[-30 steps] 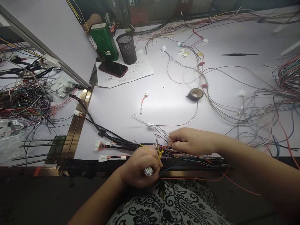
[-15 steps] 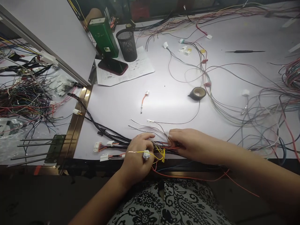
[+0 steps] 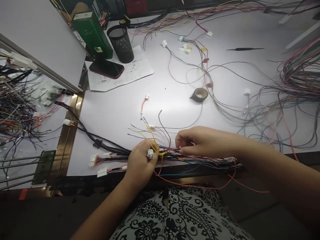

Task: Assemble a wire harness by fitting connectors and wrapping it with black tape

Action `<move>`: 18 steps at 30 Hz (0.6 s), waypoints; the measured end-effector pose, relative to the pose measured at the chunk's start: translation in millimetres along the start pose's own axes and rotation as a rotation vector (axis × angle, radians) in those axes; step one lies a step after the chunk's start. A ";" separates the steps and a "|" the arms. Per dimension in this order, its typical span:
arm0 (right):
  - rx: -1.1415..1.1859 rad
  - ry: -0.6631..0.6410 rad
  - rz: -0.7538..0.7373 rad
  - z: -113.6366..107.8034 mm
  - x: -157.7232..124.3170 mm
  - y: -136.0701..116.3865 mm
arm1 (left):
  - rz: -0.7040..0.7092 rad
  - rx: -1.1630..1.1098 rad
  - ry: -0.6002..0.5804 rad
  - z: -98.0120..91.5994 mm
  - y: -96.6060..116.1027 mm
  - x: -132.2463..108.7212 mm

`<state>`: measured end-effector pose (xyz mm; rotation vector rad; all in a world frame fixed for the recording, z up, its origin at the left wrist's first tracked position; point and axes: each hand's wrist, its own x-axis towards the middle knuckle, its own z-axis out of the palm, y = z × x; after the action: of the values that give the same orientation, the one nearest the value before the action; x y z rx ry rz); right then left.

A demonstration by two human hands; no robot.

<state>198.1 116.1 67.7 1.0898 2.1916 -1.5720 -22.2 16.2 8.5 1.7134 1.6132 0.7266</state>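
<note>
At the near edge of the white table, my left hand is closed round a small white connector with yellow wires running up from it. My right hand, just to the right, pinches thin wires of the black wire bundle that lies along the table edge. Loose ends of grey and black wires fan out on the table above both hands. Red and blue wires hang over the edge below my hands.
A tape roll lies mid-table. At the back left stand a black mesh cup, a green box, a dark phone and a printed sheet. Tangled wires cover the right side. A slanted grey board stands at left.
My left hand moved up and slightly left with the connector, and the yellow wires now stand up from it. The view shifted, so everything on the table sits further left.
</note>
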 end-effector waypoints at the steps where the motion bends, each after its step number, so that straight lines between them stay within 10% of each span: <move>1: 0.049 -0.010 -0.007 -1.0 -0.1 0.5 | 0.006 0.009 0.011 0.8 -0.6 0.7; 14: -0.060 -0.200 0.018 -2.2 26.1 -3.5 | 0.266 0.081 0.114 8.9 -4.4 -6.6; 18: -0.218 -0.077 0.018 2.4 27.7 -7.1 | 0.301 0.082 0.137 9.4 -7.3 -8.5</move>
<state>173.4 124.9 55.9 0.9652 2.2320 -1.3076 -20.2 7.0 -2.8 2.0319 1.5086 0.9511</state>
